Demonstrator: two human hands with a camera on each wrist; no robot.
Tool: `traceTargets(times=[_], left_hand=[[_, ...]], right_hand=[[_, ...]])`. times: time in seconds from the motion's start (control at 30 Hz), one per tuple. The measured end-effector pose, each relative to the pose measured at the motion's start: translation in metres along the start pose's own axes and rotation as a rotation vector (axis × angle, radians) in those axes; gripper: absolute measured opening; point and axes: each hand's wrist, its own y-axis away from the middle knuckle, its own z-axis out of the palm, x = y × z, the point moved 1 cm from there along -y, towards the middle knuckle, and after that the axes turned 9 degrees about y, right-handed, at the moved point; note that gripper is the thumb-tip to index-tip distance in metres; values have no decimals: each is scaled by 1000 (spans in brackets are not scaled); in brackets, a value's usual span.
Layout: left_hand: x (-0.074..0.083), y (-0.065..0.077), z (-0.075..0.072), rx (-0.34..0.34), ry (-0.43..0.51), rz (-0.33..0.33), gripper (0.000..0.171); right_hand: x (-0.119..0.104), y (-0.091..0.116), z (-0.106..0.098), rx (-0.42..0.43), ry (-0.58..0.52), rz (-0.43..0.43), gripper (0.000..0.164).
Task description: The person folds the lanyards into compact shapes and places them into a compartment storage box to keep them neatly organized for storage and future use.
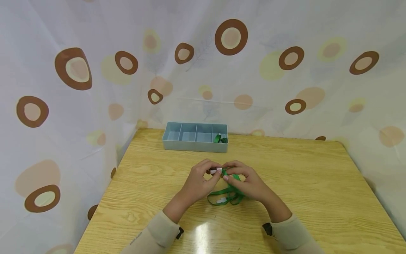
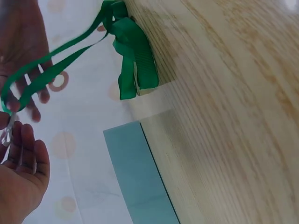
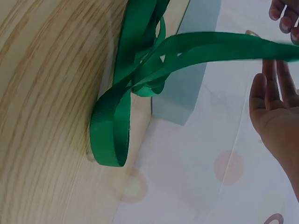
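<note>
Above the table my left hand (image 1: 199, 180) pinches a small white plastic clip (image 1: 217, 171) between thumb and fingers. My right hand (image 1: 248, 181) faces it and pinches the green ribbon of a lanyard (image 1: 231, 192) right beside the clip. From the fingertips the ribbon (image 3: 210, 46) hangs in two strands, down to a folded bundle (image 2: 138, 56) on the wood. A second white clip (image 1: 221, 200) lies at the bundle's near side. The clip (image 2: 8, 130) shows only partly among the fingertips in the left wrist view; its details are too small to tell.
Behind the hands, a blue-grey box (image 1: 195, 145) with several compartments stands on the wooden table (image 1: 304, 176). Green ribbon pieces (image 1: 217, 138) with a white part lie in its rightmost compartment. A patterned cloth (image 1: 203, 77) hangs around the table's back and sides.
</note>
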Motion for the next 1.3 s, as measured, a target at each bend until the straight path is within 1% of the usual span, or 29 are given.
traceTargets(times=[0.1, 0.17, 0.3, 0.4, 0.47, 0.57, 0.63, 0.73, 0.9, 1.03, 1.13, 1.3], left_hand=[[1, 0, 0, -7, 7, 1, 15], [2, -1, 0, -12, 11, 3, 14], [2, -1, 0, -11, 5, 14, 15], [2, -1, -1, -8, 3, 22, 15], [2, 0, -1, -9, 4, 28, 14], [1, 0, 0, -2, 3, 28, 14], [-1, -1, -1, 16, 3, 27, 15], [-4, -1, -3, 56, 2, 22, 14], [-6, -4, -12, 99, 10, 16, 15], [-7, -5, -23, 123, 2, 0, 16], [-7, -6, -31, 134, -6, -27, 16], [-9, -7, -46, 160, -5, -74, 15]], right_hand=[[5, -1, 3, 17, 11, -15, 18], [5, -2, 3, 40, 23, -23, 17], [-8, -2, 0, 77, 57, -16, 14], [-15, -3, -2, 75, 76, -19, 15], [-11, -3, -1, 62, 74, -34, 14], [2, -3, 3, 39, 42, -48, 13], [9, -2, 5, 34, 19, -41, 14], [18, 2, 4, 43, -9, 5, 19], [25, 7, -2, 58, -22, 71, 20], [31, 12, -12, 65, -45, 58, 19], [36, 17, -22, 64, -51, 42, 19], [42, 24, -41, 65, -44, 55, 19]])
